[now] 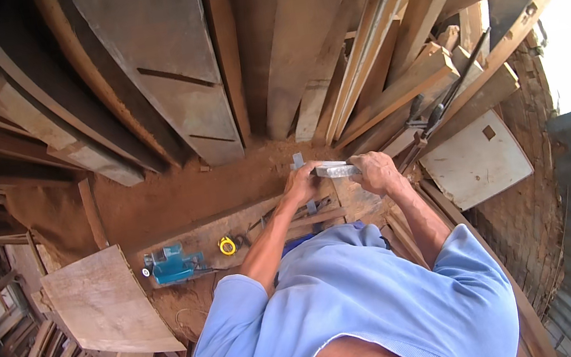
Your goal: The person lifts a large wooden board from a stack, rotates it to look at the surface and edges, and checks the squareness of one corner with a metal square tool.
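Note:
Both my hands hold a pale, flat metal bar [335, 169] level above a dusty wooden workbench [191, 193]. My left hand [303, 183] grips its left end and my right hand [375, 170] grips its right end. A short upright piece [297, 160] of the same pale metal sticks up behind my left hand. Dark thin tools [305, 210] lie on the bench just under my hands. My light blue shirt fills the lower middle of the view.
A blue power tool [171, 265] and a yellow tape measure [227, 245] lie on the bench at my left. Long planks [181, 83] lean upright behind the bench. A white board [475, 162] rests at right, a loose wooden panel [104, 304] at lower left.

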{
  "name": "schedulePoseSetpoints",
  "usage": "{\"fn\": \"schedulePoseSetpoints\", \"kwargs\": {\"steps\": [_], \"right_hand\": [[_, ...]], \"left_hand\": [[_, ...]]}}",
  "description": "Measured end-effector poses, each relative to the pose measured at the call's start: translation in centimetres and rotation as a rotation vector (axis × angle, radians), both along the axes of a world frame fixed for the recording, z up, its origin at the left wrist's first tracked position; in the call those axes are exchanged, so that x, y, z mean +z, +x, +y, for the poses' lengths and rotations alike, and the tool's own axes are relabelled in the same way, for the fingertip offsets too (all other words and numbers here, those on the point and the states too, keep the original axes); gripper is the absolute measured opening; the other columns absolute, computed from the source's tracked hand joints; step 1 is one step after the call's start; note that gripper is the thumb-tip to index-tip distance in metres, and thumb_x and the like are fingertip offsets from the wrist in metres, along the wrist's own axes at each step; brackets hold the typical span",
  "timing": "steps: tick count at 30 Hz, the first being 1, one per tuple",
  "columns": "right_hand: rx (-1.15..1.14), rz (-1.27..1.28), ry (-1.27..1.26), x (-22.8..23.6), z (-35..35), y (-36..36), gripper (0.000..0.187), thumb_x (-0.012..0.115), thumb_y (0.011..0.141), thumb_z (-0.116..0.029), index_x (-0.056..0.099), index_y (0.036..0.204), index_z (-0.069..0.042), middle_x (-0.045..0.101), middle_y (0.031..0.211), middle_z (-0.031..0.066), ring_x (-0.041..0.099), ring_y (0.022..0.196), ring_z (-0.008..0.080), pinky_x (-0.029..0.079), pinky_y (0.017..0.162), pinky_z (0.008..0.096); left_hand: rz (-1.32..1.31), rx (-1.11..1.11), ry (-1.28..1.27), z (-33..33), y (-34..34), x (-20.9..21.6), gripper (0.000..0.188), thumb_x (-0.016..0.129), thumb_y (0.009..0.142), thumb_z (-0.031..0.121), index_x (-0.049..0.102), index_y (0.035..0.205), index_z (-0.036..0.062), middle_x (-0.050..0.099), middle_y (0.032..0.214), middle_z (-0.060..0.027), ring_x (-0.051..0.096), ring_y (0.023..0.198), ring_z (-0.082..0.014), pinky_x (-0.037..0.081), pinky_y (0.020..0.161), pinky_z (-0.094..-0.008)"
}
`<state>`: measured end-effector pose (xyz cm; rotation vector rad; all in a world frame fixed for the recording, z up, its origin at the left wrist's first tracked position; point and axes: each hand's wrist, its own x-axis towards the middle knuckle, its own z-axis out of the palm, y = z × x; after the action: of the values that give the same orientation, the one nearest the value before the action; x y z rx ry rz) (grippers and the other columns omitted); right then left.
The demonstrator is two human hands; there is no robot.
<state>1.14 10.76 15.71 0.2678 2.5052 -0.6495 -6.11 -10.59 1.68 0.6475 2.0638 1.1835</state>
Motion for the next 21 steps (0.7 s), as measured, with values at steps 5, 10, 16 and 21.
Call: {"fn": "schedulePoseSetpoints", "kwargs": {"steps": [5,10,16,21], "right_hand": [[0.001,0.021,-0.021,-3.2,0.2,-1.9,0.029,0.075,0.081,-0.023,0.07,0.101,-0.003,0.07,0.09,0.0249,0.066,0.092,0.0438,0.051,0.08,0.0522],[0.079,0.054,0.003,-6.4,1.0,-4.3,0.031,0.072,0.082,-0.024,0.07,0.105,-0.004,0.071,0.094,0.0223,0.067,0.097,0.0408,0.052,0.086,0.0489],[0.095,-0.068,0.067,-8.7,3.5,-7.1,0.035,0.072,0.083,-0.028,0.07,0.109,-0.006,0.072,0.104,0.0193,0.066,0.107,0.0371,0.052,0.092,0.0463],[-0.045,0.382,-0.03,-11.6,8.1,-10.0,0.024,0.062,0.089,-0.023,0.07,0.103,-0.005,0.071,0.104,0.0181,0.067,0.103,0.0374,0.053,0.091,0.0452]], "left_hand": [[-0.286,0.247,0.014,-0.3,-0.8,-1.3,0.037,0.062,0.093,0.007,0.06,0.13,0.0019,0.068,0.125,-0.0194,0.065,0.12,-0.0249,0.051,0.099,-0.0354],[-0.125,0.458,-0.018,-3.9,-1.2,-1.9,0.039,0.065,0.094,0.021,0.063,0.127,0.0007,0.071,0.121,-0.018,0.07,0.108,-0.0262,0.054,0.094,-0.0361],[-0.081,0.535,-0.123,-9.6,0.9,-2.7,0.037,0.065,0.094,0.019,0.063,0.126,0.0008,0.071,0.12,-0.019,0.07,0.109,-0.0274,0.054,0.095,-0.0376],[-0.174,0.473,-0.272,-12.6,3.6,-3.3,0.043,0.064,0.094,0.028,0.06,0.13,0.0036,0.07,0.119,-0.0209,0.069,0.111,-0.0292,0.053,0.095,-0.0364]]}}
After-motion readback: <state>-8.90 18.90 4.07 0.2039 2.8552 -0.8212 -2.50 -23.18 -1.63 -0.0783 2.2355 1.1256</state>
